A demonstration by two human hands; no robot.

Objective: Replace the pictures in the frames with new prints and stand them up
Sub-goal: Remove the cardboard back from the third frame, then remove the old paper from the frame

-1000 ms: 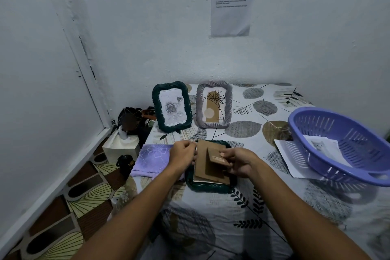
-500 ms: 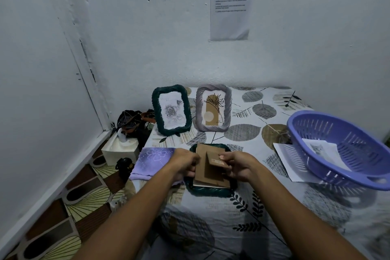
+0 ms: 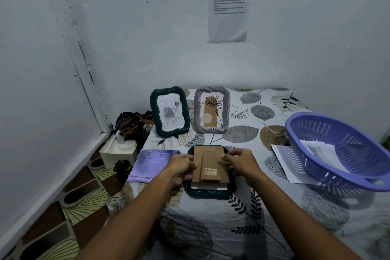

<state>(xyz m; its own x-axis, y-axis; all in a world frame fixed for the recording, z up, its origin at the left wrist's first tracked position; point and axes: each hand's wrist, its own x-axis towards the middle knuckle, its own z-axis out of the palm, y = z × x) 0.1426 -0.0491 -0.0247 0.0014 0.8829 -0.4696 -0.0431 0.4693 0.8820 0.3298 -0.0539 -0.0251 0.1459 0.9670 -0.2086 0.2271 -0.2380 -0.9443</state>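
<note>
A dark green frame (image 3: 207, 194) lies face down on the patterned table. On it rests its brown backing board (image 3: 211, 164), with the stand flap flat and a barcode sticker near its lower end. My left hand (image 3: 181, 167) grips the board's left edge. My right hand (image 3: 239, 163) grips its right edge. A white sheet edge shows under the board's near end. Behind them stand a second green frame (image 3: 169, 112) with a rose drawing and a grey frame (image 3: 212, 110) with a plant print.
A purple basket (image 3: 341, 150) holding a print stands at the right, over loose white sheets (image 3: 285, 158). A purple cloth (image 3: 150, 160) lies left of the frame. A white tissue box (image 3: 120, 150) and dark items sit off the table's left edge, by the wall.
The backing board, tilted and lifted before, now lies squared over the face-down frame. Its stand flap has gone flat. Both hands have shifted to the board's side edges.
</note>
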